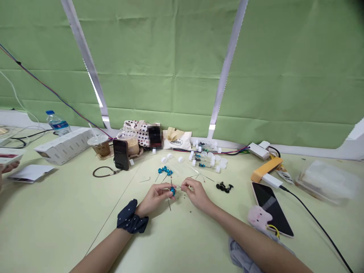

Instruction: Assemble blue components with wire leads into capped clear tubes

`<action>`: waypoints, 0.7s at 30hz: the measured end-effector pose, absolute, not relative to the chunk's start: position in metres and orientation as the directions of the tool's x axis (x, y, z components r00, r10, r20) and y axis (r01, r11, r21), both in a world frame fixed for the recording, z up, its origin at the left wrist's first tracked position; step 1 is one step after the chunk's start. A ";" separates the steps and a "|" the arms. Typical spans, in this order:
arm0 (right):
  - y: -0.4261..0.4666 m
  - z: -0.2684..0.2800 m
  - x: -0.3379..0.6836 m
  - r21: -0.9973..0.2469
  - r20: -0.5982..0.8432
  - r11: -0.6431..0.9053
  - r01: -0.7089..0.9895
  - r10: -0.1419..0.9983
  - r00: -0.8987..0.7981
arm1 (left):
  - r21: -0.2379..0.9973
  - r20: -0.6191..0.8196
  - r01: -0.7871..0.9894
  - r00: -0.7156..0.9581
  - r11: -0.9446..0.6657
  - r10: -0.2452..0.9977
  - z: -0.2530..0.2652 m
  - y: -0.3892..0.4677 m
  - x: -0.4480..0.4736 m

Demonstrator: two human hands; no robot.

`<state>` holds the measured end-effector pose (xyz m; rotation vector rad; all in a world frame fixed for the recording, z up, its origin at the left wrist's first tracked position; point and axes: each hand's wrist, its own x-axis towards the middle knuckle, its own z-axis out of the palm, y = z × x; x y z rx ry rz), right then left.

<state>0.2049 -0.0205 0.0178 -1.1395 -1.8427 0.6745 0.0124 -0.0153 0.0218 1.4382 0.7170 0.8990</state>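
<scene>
My left hand (157,195) pinches a small shiny blue metal part (172,191) with thin rods sticking out of it. From the right, my right hand (196,192) is closed on a thin metal rod (178,187) whose tip reaches the blue part. What kind of rod it is I cannot make out. Just beyond my hands lie several more blue parts (165,171), some with thin rods. An L-shaped hex key (145,179) rests to their left. Tiny dark pieces (190,212) are scattered by my right hand.
Black screw-like pieces (224,187) and clear tubes (203,165) with white caps lie to the right. A tablet (270,206) and power bank (266,169) are beyond my right arm. Left stand a phone (121,154), drink cup (99,146) and white box (66,146). Another person's hand (10,167) shows far left.
</scene>
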 end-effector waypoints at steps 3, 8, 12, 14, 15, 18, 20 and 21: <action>-0.019 0.013 0.204 -0.802 0.347 0.407 0.437 0.913 -0.213 | 0.995 0.100 -0.076 0.492 -0.072 0.865 0.022 -0.016 0.013; -0.014 0.005 0.206 -0.770 0.400 0.422 0.479 0.904 -0.152 | 0.996 0.082 -0.065 0.410 -0.060 0.908 0.020 -0.012 0.011; -0.012 0.004 0.212 -0.685 0.384 0.377 0.623 0.914 -0.131 | 0.996 0.081 -0.059 0.275 -0.067 0.958 0.018 -0.007 0.006; -0.012 0.005 0.214 -0.610 0.343 0.339 0.716 0.928 -0.147 | 0.996 0.082 -0.064 0.217 -0.070 0.973 0.017 -0.004 0.005; -0.012 0.006 0.216 -0.570 0.316 0.322 0.756 0.935 -0.160 | 0.995 0.083 -0.071 0.196 -0.070 0.977 0.017 -0.003 0.004; -0.013 0.015 0.221 -0.463 0.205 0.276 0.842 0.958 -0.201 | 0.993 0.074 -0.106 0.167 -0.057 0.983 0.015 -0.002 0.004; -0.012 0.026 0.227 -0.404 0.107 0.248 0.881 0.969 -0.224 | 0.991 0.067 -0.123 0.167 -0.046 0.984 0.015 -0.002 0.004; -0.011 0.033 0.231 -0.372 0.059 0.235 0.898 0.972 -0.229 | 0.991 0.062 -0.126 0.169 -0.041 0.984 0.014 -0.002 0.004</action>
